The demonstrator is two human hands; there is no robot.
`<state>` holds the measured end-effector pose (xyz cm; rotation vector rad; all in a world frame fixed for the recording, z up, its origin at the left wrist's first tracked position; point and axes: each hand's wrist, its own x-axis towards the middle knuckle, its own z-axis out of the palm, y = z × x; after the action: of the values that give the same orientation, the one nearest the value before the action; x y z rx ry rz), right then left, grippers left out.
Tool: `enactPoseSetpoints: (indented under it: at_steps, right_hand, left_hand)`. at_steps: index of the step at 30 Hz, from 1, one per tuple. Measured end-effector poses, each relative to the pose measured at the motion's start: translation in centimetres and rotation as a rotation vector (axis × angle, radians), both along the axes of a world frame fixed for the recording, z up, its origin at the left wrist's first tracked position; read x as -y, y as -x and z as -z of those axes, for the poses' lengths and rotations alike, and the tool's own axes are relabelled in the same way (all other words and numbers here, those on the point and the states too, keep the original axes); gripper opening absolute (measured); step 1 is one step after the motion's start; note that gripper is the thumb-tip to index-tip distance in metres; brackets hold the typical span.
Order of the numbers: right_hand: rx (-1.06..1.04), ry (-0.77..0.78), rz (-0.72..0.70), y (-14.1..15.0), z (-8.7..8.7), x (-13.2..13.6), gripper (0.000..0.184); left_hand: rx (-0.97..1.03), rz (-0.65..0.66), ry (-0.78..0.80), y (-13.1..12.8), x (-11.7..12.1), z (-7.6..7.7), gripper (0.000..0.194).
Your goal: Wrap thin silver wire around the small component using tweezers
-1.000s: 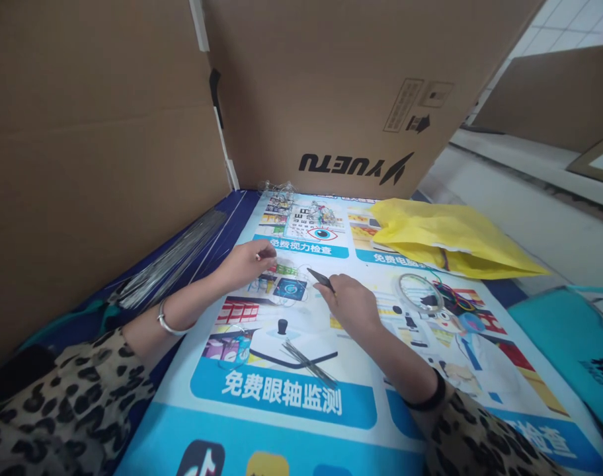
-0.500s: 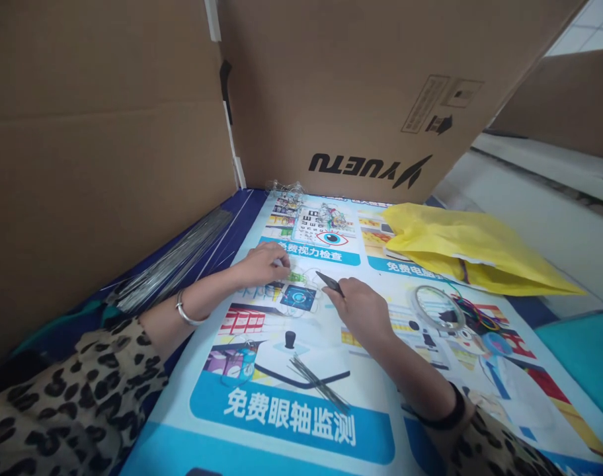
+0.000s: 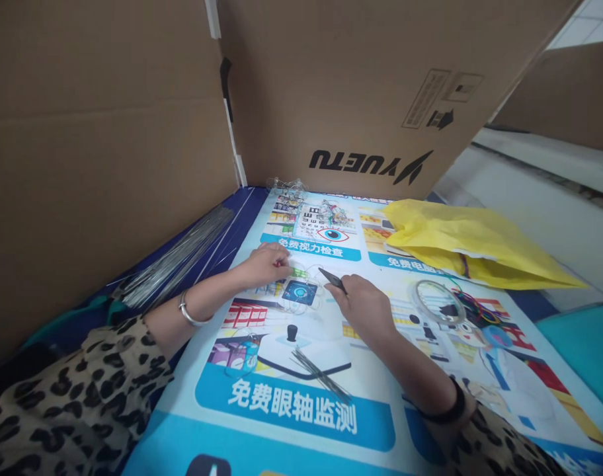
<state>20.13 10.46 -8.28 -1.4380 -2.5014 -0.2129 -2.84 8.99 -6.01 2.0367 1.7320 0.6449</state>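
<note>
My left hand [image 3: 268, 264] is closed in a pinch on a thin wire [image 3: 311, 268], which curves in faint loops between the two hands. Only part of that wire shows against the printed sheet. In my right hand [image 3: 365, 304] is a pair of dark pointed pliers [image 3: 332, 278], the tip aimed left toward the wire. The pliers' handles are hidden in my fist. Closer to me, a small bunch of straight cut wires [image 3: 319, 373] lies on the printed sheet [image 3: 262, 449].
A long bundle of silvery wires [image 3: 182, 254] lies at left. Tangled wire pieces [image 3: 286, 188] sit far back by the cardboard wall [image 3: 371, 86]. To the right are a wire coil [image 3: 440, 303], coloured cords [image 3: 480, 314] and a yellow bag [image 3: 470, 241].
The view has shifted slightly. Both hands stay nearly in place, with the pliers still held close to the wire; a small reddish spot now shows at my left fingertips.
</note>
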Motion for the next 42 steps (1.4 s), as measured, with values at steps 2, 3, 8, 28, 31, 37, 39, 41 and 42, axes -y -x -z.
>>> enactPoseSetpoints:
  at_steps: [2,3,8,28,31,37,39,41,42]
  right_hand:
    - [0.001,0.013,0.009,0.0,-0.1,0.0,0.044]
    - [0.002,0.019,0.011,0.0,-0.1,0.1,0.043]
    - [-0.022,-0.004,0.013,-0.1,0.0,0.2,0.043]
    - [-0.17,-0.224,-0.062,-1.3,0.1,0.5,0.045]
    - [-0.112,-0.285,-0.088,-1.9,-0.3,0.4,0.044]
    - [-0.02,-0.394,-0.114,-2.8,-1.1,-0.1,0.043]
    - [0.006,-0.398,-0.127,-2.9,-1.2,-0.2,0.043]
    - [0.039,-0.399,-0.139,-3.0,-1.2,-0.2,0.042]
    - [0.056,-0.403,-0.143,-3.0,-1.3,-0.2,0.041]
  left_hand:
    - [0.05,0.01,-0.008,-0.1,0.2,-0.1,0.018]
    - [0.087,0.018,-0.007,-0.1,0.2,-0.2,0.021]
    - [0.32,0.038,0.065,-0.3,0.6,-0.4,0.024]
    - [0.842,-0.084,0.131,-2.3,3.1,0.3,0.029]
    - [0.857,-0.094,0.13,-2.6,3.5,0.2,0.03]
    - [0.828,-0.137,0.138,-3.2,4.1,-0.2,0.032]
    - [0.836,-0.146,0.129,-3.3,4.2,-0.1,0.032]
    - [0.837,-0.146,0.114,-3.3,4.2,0.0,0.032]
    - [0.834,-0.146,0.111,-3.4,4.2,0.1,0.032]
